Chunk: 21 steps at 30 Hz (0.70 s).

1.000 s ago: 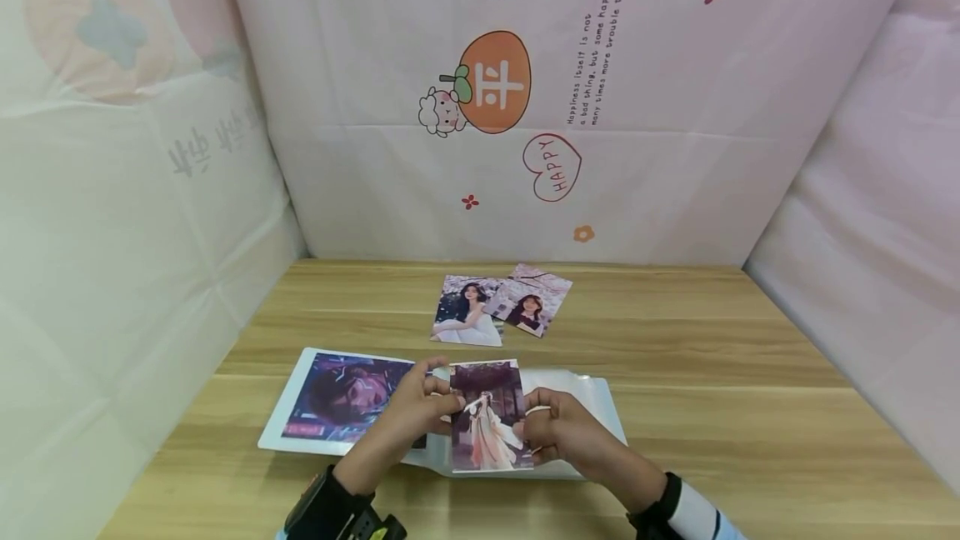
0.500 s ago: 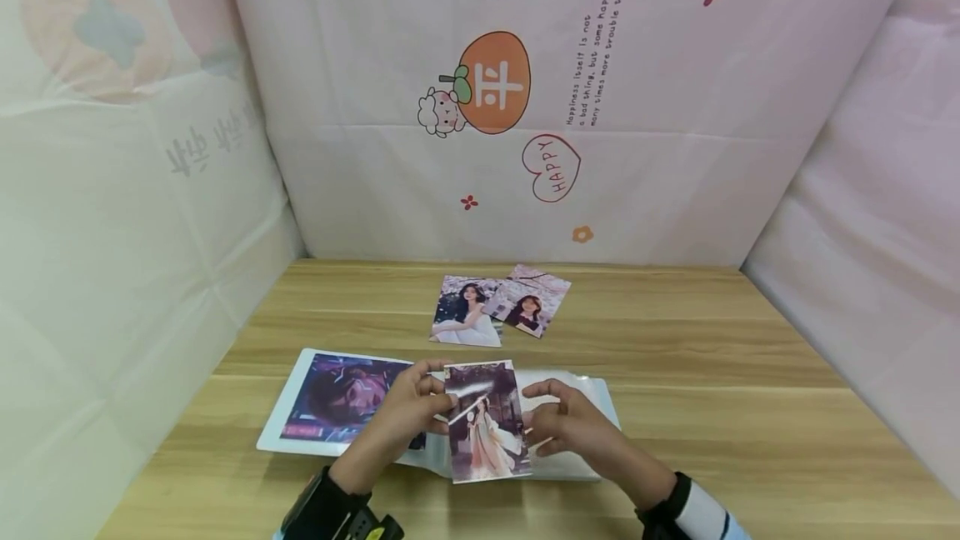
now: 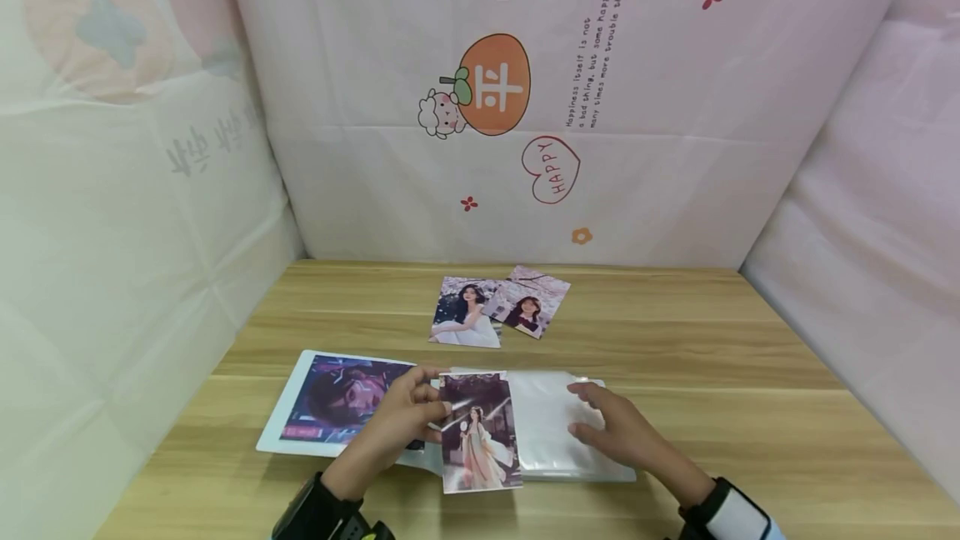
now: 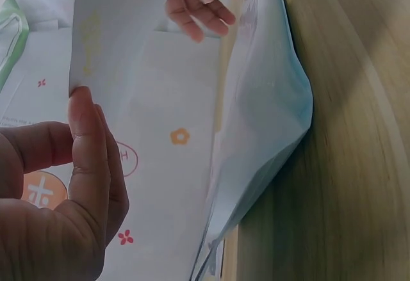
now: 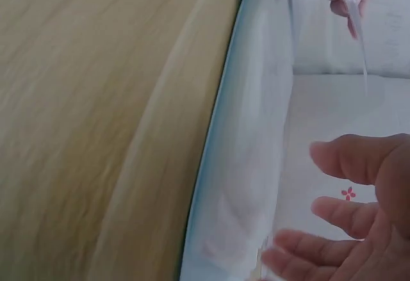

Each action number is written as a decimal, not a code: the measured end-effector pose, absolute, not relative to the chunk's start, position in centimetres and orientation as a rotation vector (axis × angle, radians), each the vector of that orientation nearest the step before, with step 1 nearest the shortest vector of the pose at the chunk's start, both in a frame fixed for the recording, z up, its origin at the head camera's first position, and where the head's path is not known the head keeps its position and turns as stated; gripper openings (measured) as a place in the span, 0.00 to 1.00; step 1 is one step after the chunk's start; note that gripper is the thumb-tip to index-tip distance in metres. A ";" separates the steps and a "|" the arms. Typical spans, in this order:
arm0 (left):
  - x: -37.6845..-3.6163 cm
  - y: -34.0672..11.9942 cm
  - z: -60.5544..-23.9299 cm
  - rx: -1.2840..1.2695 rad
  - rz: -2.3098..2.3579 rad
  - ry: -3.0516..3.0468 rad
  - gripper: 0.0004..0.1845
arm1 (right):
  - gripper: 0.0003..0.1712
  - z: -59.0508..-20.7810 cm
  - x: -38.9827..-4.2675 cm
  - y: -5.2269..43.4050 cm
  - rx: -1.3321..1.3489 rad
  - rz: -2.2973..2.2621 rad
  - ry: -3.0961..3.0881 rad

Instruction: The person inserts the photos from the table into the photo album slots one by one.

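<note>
My left hand (image 3: 401,419) pinches the left edge of a photo (image 3: 477,432) of a figure in a pale gown, held above an open album (image 3: 558,432) with clear plastic sleeves. In the left wrist view the thumb (image 4: 86,146) presses the photo's white back (image 4: 118,25). My right hand (image 3: 611,432) lies open on the album's clear right-hand sleeve, fingers spread, apart from the photo. The right wrist view shows these fingers (image 5: 346,210) over the sleeve (image 5: 256,166). The album's left page (image 3: 341,397) shows a purple picture.
Two loose photos (image 3: 467,312) (image 3: 528,302) lie overlapping on the wooden table (image 3: 712,357) behind the album. Fabric walls printed with cartoons (image 3: 487,82) close in the back and both sides.
My right hand has let go of the photo and moved right onto the clear sleeve. The left hand keeps the photo, which has shifted slightly left and down.
</note>
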<state>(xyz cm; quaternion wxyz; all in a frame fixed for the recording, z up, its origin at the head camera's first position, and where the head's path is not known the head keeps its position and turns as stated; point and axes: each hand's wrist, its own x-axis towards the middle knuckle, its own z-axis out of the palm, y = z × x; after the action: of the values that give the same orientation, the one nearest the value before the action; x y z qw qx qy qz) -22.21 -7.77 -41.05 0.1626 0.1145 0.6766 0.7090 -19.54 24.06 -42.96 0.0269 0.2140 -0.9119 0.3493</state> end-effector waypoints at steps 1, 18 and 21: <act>-22.2 -7.9 -41.1 0.329 2.026 1.928 0.28 | 0.30 -43.1 -19.4 24.3 0.675 1.005 -2.825; -21.9 -8.3 -41.4 0.315 2.054 1.912 0.27 | 0.34 -43.9 -18.8 25.3 0.639 0.888 -2.994; -21.9 -8.5 -41.3 0.274 2.086 1.924 0.27 | 0.33 -43.9 -18.8 25.2 0.637 0.892 -2.988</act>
<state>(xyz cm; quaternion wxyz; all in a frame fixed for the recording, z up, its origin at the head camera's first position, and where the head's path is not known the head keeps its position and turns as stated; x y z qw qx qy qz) -21.88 -8.50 -41.31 0.1447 0.0952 0.6678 0.7239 -18.80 25.22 -43.91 -0.0206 0.2001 -0.9386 0.2802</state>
